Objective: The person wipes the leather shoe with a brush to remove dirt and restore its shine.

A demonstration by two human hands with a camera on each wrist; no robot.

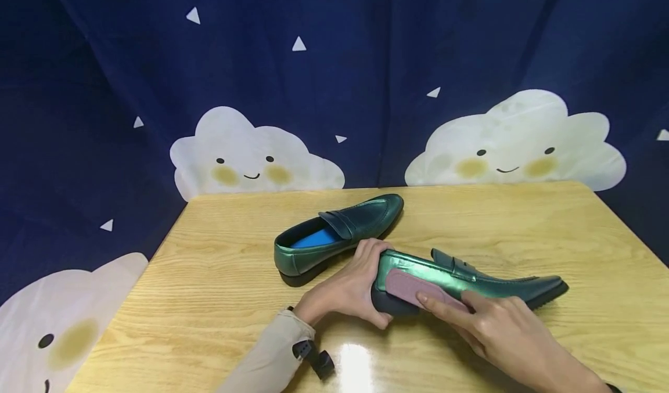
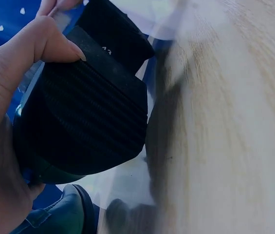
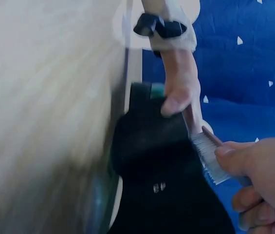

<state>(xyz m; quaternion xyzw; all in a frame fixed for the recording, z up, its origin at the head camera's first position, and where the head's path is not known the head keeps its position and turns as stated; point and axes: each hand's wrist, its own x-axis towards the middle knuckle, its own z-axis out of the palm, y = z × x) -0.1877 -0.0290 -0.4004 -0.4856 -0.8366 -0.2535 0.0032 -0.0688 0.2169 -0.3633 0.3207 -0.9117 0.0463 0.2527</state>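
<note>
A metallic green loafer (image 1: 502,287) is tilted on its side above the table, its black sole turned toward the person. My left hand (image 1: 355,285) grips it round the heel; in the left wrist view the thumb presses the edge of the black heel (image 2: 93,107). With my right hand (image 1: 496,329) I hold a pink-backed brush (image 1: 413,285) against the loafer's side near the heel. Its pale bristles (image 3: 209,158) show in the right wrist view. The matching loafer (image 1: 366,222), with a blue insole, stands upright just behind the left hand.
A light wood-grain table (image 1: 219,253) lies under everything. Behind it hangs a dark blue curtain (image 1: 355,79) printed with white clouds and triangles. A black strap (image 1: 313,358) is on the left sleeve's cuff.
</note>
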